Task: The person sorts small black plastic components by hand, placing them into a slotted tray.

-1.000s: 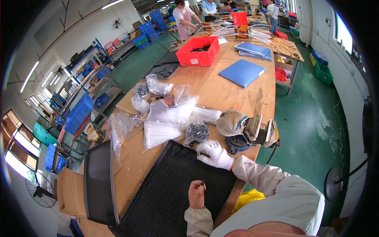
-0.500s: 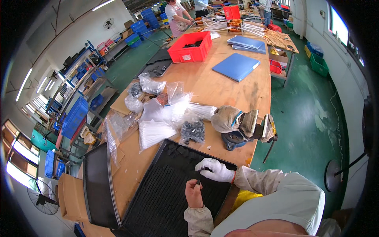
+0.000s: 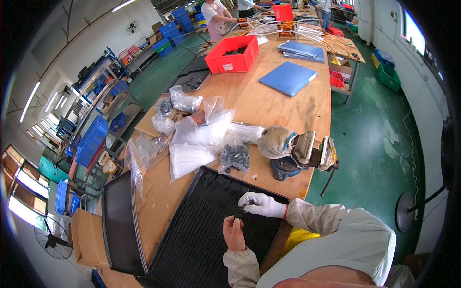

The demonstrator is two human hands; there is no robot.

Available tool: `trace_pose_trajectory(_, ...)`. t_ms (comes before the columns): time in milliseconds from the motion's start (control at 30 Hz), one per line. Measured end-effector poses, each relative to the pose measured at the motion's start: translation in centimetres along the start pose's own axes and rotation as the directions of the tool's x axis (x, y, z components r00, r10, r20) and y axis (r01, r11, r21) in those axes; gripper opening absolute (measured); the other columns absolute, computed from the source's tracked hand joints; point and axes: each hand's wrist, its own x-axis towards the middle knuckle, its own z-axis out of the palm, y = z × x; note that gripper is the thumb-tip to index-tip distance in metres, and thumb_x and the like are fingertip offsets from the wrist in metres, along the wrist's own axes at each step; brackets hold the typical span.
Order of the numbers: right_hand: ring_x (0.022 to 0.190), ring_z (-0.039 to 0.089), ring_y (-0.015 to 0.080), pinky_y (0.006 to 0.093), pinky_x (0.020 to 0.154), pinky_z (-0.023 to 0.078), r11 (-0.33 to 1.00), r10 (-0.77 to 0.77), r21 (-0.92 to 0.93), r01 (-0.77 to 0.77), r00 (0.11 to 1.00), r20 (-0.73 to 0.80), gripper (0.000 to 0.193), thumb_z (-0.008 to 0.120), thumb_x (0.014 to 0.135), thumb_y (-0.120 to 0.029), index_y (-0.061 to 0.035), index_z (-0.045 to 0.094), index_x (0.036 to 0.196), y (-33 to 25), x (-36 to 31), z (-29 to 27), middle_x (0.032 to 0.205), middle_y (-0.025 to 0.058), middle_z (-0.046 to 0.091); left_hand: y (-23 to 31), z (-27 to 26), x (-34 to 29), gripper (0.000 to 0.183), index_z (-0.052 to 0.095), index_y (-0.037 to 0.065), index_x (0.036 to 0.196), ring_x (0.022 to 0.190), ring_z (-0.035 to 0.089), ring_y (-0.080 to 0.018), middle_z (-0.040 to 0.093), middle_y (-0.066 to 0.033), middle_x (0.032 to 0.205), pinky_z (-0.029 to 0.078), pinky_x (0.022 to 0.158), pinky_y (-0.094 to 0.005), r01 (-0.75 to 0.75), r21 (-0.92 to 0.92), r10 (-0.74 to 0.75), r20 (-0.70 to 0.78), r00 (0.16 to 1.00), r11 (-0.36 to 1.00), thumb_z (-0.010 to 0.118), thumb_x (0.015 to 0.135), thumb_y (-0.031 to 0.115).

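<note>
My bare left hand (image 3: pixel 233 234) pinches a small black piece (image 3: pixel 238 216) between thumb and fingertip, just above a black tray (image 3: pixel 192 187). Close beside it, farther up, is my right hand (image 3: pixel 261 205) in a white glove, its fingers curled inward. Something dark shows at those gloved fingertips, too small to make out. Rows of thin black pieces (image 3: pixel 192 240) cover most of the tray. Toward its far end, small black pieces (image 3: pixel 216 182) lie loosely scattered.
Beyond the tray lie a bag of black parts (image 3: pixel 234 157), white strips (image 3: pixel 189 161) and a cloth-wrapped bench vise (image 3: pixel 293 149). An empty-looking black tray (image 3: pixel 117 225) leans at the left. Farther off are a red bin (image 3: pixel 233 54), blue folders (image 3: pixel 289 78) and people working.
My gloved right hand's fingers have curled in more. My left hand has shifted slightly up and left, still pinching the small black piece.
</note>
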Motion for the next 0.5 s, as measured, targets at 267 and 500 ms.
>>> trace_pose_trajectory(267, 0.091, 0.058, 0.0098, 0.0260, 0.081, 0.048, 0.999, 0.029, 0.018, -0.031, 0.995, 0.093, 0.012, 0.058, 0.091, -0.008, -0.0028, 0.059, 0.102, 0.10, 0.21, -0.16, 0.096, 0.0026, 0.061, 0.12, 0.36, 0.08, 0.023, 0.059, 0.000, 0.108, 0.086, 0.054, -0.0076, 0.059, -0.0021, 0.096, 0.044, 0.079, -0.0218, -0.143, 0.391, 0.175, -0.048, 0.983, 0.909, 0.066, 0.090, 0.012)
trace_pose_trajectory(500, 0.091, 0.057, 0.0091, 0.0253, 0.082, 0.047, 0.998, 0.026, 0.050, -0.026, 1.000, 0.002, 0.014, 0.055, 0.094, -0.012, -0.0033, 0.059, 0.104, 0.39, 0.19, 0.15, 0.096, 0.0021, 0.062, 0.34, 0.16, 0.07, 0.022, 0.061, 0.000, 0.105, 0.081, 0.055, -0.0083, 0.060, -0.0025, 0.094, 0.045, 0.073, -0.0224, -0.140, 0.454, 0.179, -0.044, 0.983, 0.880, 0.068, 0.088, 0.012)
